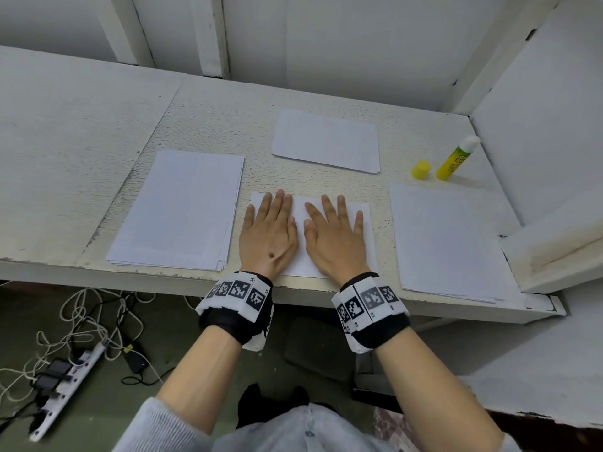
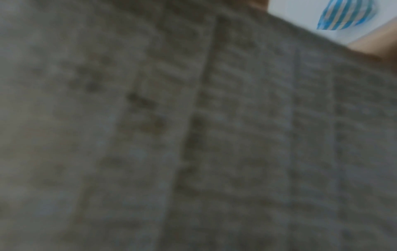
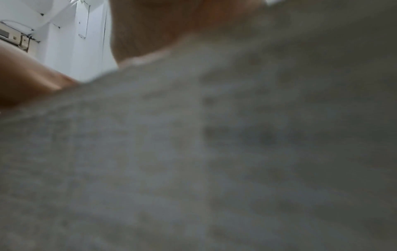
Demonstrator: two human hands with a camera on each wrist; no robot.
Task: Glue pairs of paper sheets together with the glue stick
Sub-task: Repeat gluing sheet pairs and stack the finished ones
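Now both hands flat: left hand (image 1: pixel 268 234) and right hand (image 1: pixel 336 238), fingers straight, slightly spread, pressing sheet pair (image 1: pixel 301 220) onto surface (image 1: pixel 208 115). Glue stick (image 1: pixel 456 158) uncapped, cap (image 1: pixel 421 170) beside, beyond right fingertips. Likely pressing stage; stacks left (image 1: pixel 177 208) and right (image 1: pixel 447 243) of fingers remain, finished-looking pile (image 1: pixel 326 140) ahead.

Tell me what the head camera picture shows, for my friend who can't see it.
Both hands, the left hand and the right hand, press flat on a white paper sheet at the near edge of a white table. Three paper stacks lie around it, and an open yellow glue stick stands beside its cap at the far right.
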